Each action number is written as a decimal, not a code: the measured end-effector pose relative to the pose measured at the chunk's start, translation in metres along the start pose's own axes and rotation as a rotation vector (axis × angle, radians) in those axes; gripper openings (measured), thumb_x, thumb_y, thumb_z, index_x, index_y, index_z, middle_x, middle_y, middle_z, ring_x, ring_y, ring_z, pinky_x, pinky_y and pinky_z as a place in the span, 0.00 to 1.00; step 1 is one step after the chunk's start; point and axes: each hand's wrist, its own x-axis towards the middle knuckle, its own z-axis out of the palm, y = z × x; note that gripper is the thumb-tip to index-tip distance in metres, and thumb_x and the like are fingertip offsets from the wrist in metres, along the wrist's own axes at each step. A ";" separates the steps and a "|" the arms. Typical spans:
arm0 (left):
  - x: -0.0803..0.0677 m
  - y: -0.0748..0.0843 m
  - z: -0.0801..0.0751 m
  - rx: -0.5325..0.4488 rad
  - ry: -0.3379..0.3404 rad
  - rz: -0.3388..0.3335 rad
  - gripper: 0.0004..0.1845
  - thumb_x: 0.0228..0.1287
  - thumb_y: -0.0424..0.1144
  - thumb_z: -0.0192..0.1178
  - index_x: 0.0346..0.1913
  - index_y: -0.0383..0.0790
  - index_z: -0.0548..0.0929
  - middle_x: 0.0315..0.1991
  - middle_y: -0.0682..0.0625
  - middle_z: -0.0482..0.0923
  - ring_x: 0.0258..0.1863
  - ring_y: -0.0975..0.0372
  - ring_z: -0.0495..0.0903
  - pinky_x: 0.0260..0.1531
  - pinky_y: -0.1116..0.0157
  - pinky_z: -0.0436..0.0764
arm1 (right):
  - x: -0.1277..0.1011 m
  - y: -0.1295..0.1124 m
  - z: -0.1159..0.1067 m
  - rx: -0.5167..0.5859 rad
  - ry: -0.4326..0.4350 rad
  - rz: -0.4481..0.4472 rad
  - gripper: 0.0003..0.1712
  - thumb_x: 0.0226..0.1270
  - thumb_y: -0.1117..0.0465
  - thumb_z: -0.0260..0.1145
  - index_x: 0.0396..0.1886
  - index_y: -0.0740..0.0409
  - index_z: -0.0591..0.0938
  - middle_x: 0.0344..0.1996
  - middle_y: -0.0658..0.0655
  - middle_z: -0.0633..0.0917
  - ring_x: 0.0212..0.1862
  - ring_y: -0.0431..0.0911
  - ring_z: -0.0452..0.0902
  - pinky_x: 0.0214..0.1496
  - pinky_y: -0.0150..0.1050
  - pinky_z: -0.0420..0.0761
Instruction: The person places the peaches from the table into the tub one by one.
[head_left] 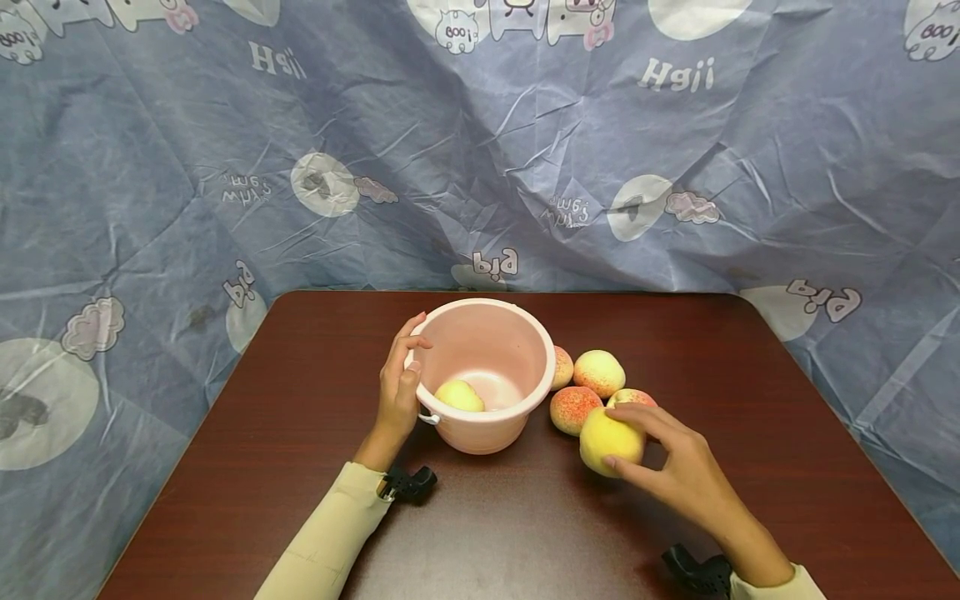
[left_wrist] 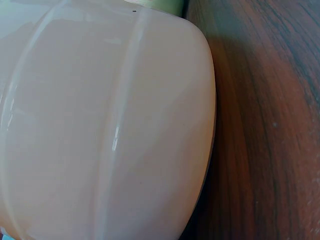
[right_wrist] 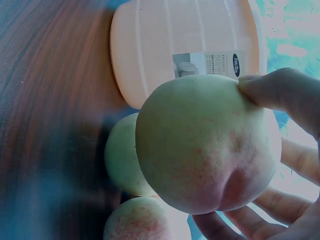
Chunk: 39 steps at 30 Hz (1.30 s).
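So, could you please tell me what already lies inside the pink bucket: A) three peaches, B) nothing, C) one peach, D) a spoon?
C: in the head view a single yellowish peach lies on the floor of the pink bucket, while the left hand holds the rim and the right hand grips another peach outside it.

left grip (head_left: 399, 385) curled, right grip (head_left: 678, 467) — fingers clasped
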 end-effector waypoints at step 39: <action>0.000 -0.001 -0.001 -0.008 -0.015 -0.009 0.18 0.55 0.32 0.40 0.42 0.19 0.71 0.63 0.30 0.66 0.63 0.34 0.63 0.65 0.56 0.61 | 0.034 -0.023 -0.021 0.049 0.109 0.034 0.34 0.42 0.62 0.80 0.55 0.49 0.81 0.54 0.46 0.80 0.57 0.38 0.73 0.58 0.25 0.67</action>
